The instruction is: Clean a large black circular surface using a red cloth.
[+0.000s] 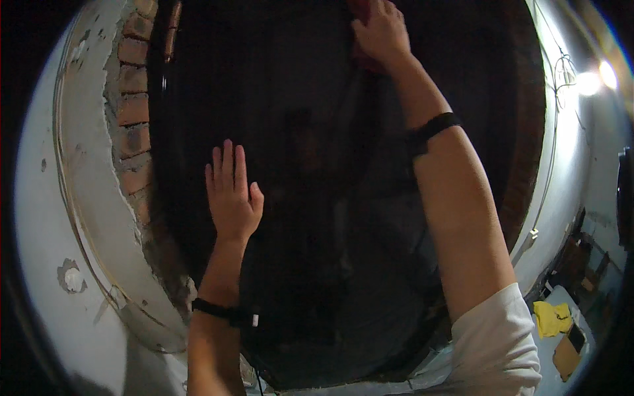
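Observation:
A large dark, glossy pane [317, 231] fills the opening in front of me and shows faint reflections. My left hand [231, 198] lies flat against its left part, fingers stretched upward and thumb out to the side. High up, near the top edge of the view, my right hand [384, 33] presses a dark red cloth [362, 12] to the pane. Most of that cloth is hidden under the hand or lost in the dark, so its full shape is unclear. Both wrists wear black bands.
Rough exposed bricks [134, 109] and broken plaster edge the pane on the left. Cables run down the white wall [92, 218]. At the right, bright lamps [588, 83] shine beside hanging wires. A yellow cloth [552, 319] and a brown, box-like thing [566, 356] lie at the lower right.

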Tool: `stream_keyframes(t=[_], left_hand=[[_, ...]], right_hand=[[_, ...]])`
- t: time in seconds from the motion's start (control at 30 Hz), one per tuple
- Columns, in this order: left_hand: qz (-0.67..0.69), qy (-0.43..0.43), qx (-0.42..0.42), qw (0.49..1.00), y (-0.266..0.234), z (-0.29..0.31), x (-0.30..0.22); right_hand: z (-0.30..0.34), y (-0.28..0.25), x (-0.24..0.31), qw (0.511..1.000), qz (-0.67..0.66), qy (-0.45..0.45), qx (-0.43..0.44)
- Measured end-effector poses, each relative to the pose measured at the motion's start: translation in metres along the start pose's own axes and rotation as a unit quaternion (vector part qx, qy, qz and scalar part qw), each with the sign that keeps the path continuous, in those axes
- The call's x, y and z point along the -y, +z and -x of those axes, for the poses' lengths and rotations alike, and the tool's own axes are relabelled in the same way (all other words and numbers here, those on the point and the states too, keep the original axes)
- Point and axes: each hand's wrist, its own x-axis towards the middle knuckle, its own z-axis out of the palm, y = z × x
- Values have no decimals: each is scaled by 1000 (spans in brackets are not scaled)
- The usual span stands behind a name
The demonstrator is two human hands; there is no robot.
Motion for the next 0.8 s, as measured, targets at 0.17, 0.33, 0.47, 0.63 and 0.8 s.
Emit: stream_keyframes(t=[0.17, 0.33, 0.47, 0.63, 0.8], left_hand=[[13, 8, -2, 1000, -2, 0, 0], [-10, 11, 7, 1000, -3, 0, 4], [-4, 18, -1, 1000, -4, -1, 5], [6, 12, 17, 1000, -4, 1, 0], [7, 11, 23, 1000, -6, 1, 5]], right_hand=[[-4, 35, 115, 988, 1, -102, 116], [21, 46, 177, 977, -44, -182, 106], [7, 31, 170, 971, -26, -191, 141], [-21, 22, 125, 968, 31, -182, 172], [-55, 6, 63, 974, 47, -118, 190]])
